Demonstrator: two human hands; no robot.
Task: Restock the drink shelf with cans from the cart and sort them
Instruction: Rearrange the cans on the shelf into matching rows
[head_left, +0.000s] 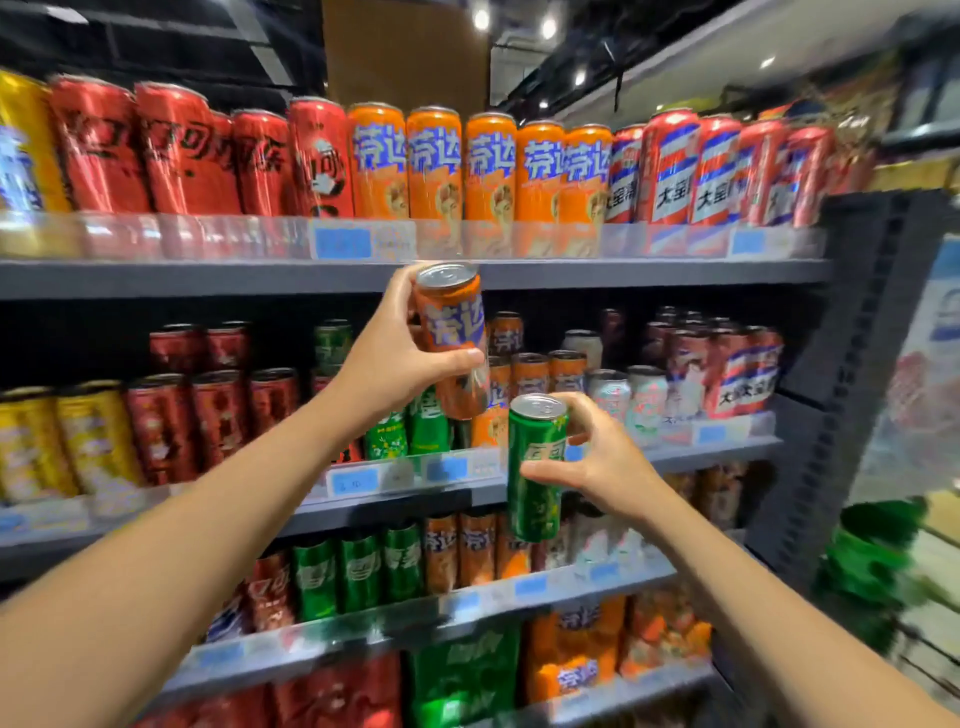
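Restocking midway, by estimate: shelves mostly full, two cans not yet placed. Left hand (395, 358) clamped on tall orange aluminium can (453, 332), raised before second grey metal shelf (717, 449). Right hand (602, 462) clamped on slim green aluminium can (535, 467). Both near-upright, tops up, long axes slightly tilted.

A brown cardboard box (405, 52) stands at the top centre of the frame under round ceiling lights (481, 20). Blurred green packs (872, 566) sit at the lower right, beside a white and blue poster (935, 332) at the right edge.
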